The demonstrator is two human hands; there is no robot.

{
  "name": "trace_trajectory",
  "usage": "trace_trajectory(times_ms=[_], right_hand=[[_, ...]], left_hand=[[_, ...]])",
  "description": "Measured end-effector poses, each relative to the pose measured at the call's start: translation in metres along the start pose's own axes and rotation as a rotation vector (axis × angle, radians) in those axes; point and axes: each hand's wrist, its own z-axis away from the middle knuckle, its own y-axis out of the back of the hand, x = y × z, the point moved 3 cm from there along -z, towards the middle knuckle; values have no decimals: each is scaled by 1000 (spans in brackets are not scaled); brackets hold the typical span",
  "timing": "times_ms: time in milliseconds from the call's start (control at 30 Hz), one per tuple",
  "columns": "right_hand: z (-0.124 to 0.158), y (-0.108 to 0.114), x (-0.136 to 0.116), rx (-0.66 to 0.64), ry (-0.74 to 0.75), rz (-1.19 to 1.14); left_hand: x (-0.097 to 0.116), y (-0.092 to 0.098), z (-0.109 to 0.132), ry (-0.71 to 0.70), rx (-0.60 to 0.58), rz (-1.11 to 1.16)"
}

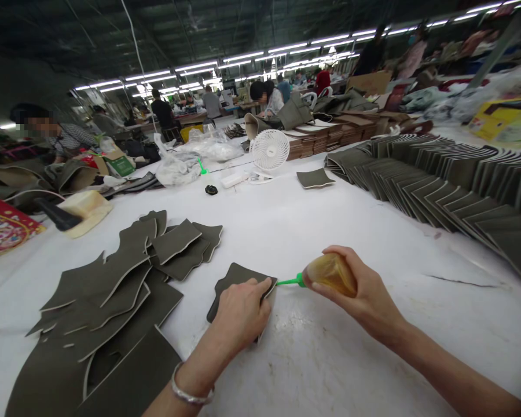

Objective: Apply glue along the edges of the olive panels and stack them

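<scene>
My right hand point(356, 289) is wrapped around a squeeze bottle point(332, 273) of amber liquid, tilted nearly on its side. Its thin green nozzle point(289, 281) points left and meets the edge of a dark olive leather piece point(237, 278). My left hand point(245, 307) holds that piece down on the white table, fingers partly curled and the index fingertip near its right corner. The hand hides much of the piece. To the left lies a loose heap of similar leather pieces point(108, 284), overlapping and showing pale cut edges.
Long rows of overlapping leather pieces point(434, 179) fill the right side. One single piece point(315, 178) lies near a small white fan point(270, 150). A black-handled tool with a pale block point(84, 211) sits at left. People work in the background.
</scene>
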Motion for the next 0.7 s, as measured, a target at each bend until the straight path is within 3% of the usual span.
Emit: trace_trajectory(times_ms=[100,267,467,633,700], right_hand=[[-1,-1,5,16,-42,-28],[2,-2,8,-67,-112,-117],[2,-1,7,14,-140,-122],[8,-9,7,-159,-206,-208],[8,-8,6,-137,-207,-214]], left_hand=[[1,0,0,4,-7,-2],[1,0,0,10,-9,1],[0,-1,2,10,8,-2],[1,-3,3,10,12,16],[0,-4,3,15,19,25]])
